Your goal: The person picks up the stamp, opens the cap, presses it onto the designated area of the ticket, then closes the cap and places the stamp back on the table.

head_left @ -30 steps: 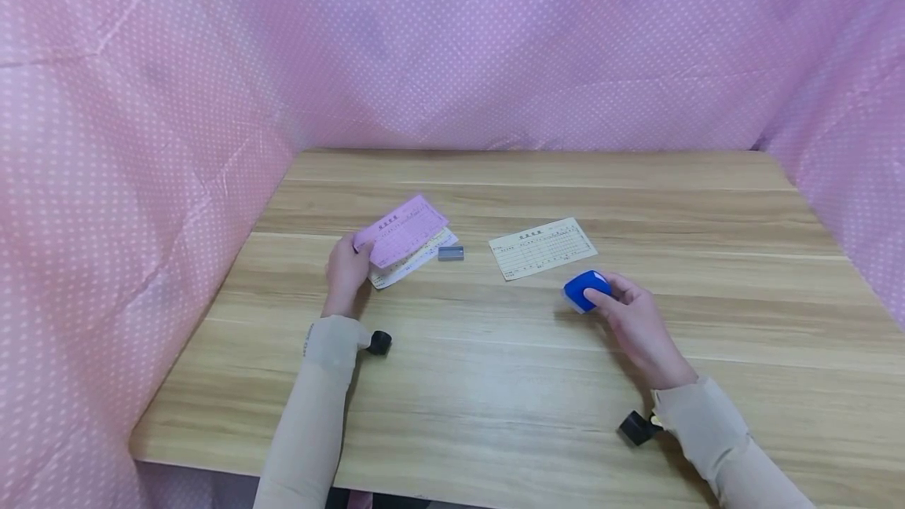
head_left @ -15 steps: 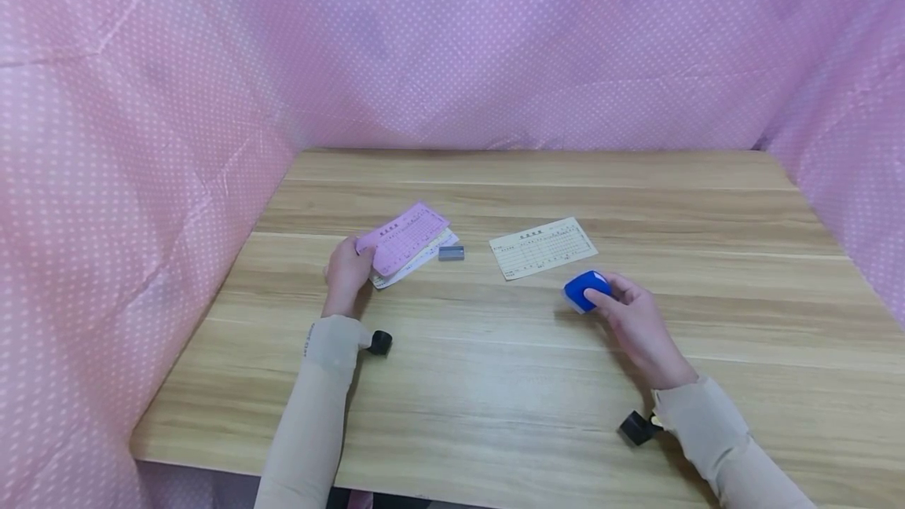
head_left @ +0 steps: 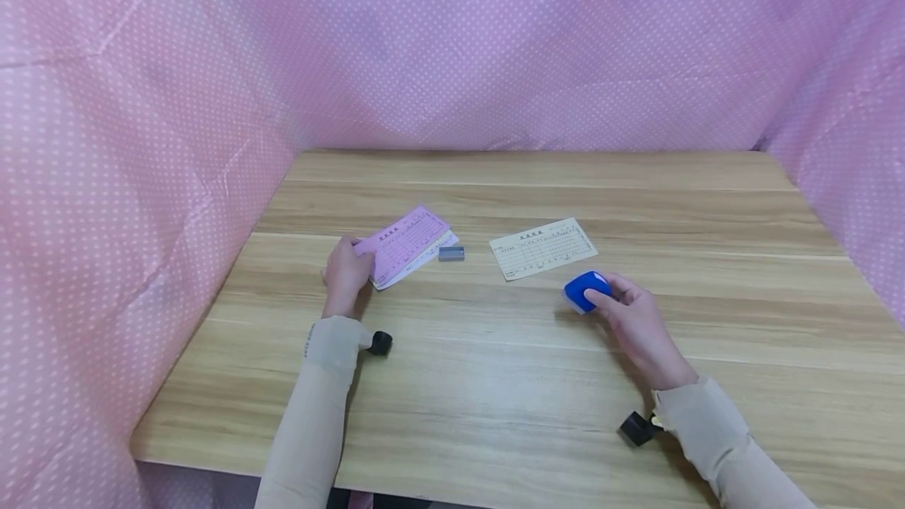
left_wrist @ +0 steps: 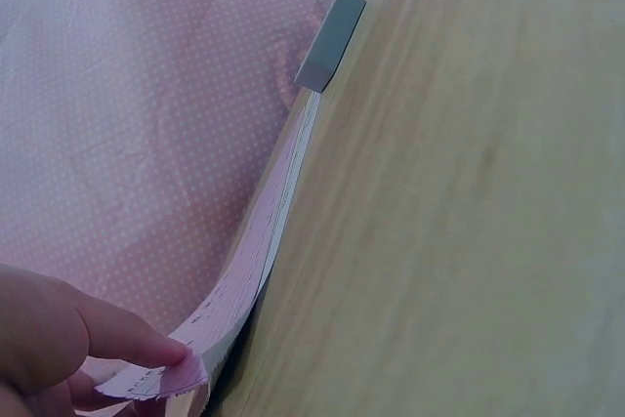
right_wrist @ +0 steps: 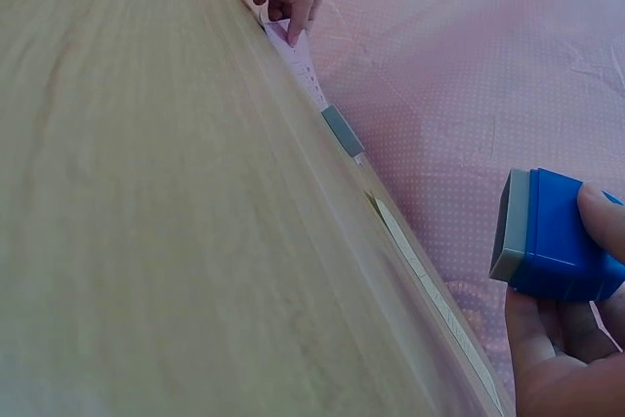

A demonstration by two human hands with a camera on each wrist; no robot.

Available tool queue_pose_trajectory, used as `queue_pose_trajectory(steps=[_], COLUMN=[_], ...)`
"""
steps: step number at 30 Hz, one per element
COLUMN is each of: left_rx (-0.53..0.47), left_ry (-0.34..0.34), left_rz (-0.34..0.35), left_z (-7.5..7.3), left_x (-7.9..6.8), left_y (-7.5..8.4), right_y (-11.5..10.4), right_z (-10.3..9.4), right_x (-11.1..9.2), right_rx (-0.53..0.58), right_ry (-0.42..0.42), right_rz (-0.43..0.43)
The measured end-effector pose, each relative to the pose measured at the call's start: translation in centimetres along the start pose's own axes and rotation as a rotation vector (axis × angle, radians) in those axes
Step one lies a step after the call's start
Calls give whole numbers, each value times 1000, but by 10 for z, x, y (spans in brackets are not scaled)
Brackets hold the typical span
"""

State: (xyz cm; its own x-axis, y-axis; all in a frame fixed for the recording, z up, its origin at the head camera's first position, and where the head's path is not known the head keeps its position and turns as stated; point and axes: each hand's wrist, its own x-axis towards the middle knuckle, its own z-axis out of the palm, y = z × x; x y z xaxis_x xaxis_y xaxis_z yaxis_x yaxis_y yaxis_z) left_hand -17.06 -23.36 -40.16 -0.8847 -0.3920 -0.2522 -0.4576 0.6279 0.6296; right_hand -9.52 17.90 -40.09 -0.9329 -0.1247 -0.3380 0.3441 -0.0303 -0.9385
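My left hand (head_left: 348, 269) pinches the near-left end of a pink printed form (head_left: 410, 238). That end curls up off the table in the left wrist view, with the thumb on top. Beneath the pink form lies a white form (head_left: 431, 255), mostly covered; whether the fingers grip it too is unclear. My right hand (head_left: 639, 328) holds a blue stamp (right_wrist: 571, 236) above the table, its grey-rimmed face turned to the left. Between the hands a pale yellow printed form (head_left: 543, 248) lies flat, a little beyond the stamp.
A small grey rectangular piece (head_left: 451, 254), like a stamp cap, lies at the right end of the pink and white forms. The wooden table (head_left: 495, 391) is bordered by a pink dotted cloth (head_left: 523, 45) at the back and sides.
The pink form has come down and towards me, covering more of the white form; a yellowish sheet seen beneath it earlier is now hidden. The right hand and stamp have stayed still.
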Motion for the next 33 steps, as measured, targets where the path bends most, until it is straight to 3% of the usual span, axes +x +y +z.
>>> queue_pose_trajectory(steps=[21,28,33], left_rx=[38,35,-20], left_ry=[-39,6,45], left_rz=[-41,-24,-39], left_z=[1,2,2], left_x=[3,2,2], left_y=[-3,-3,-4], right_y=[1,0,0], right_z=[0,0,1], right_x=[1,2,1], right_rx=[-16,-18,-12], right_ry=[0,-1,0], right_rz=[2,1,1])
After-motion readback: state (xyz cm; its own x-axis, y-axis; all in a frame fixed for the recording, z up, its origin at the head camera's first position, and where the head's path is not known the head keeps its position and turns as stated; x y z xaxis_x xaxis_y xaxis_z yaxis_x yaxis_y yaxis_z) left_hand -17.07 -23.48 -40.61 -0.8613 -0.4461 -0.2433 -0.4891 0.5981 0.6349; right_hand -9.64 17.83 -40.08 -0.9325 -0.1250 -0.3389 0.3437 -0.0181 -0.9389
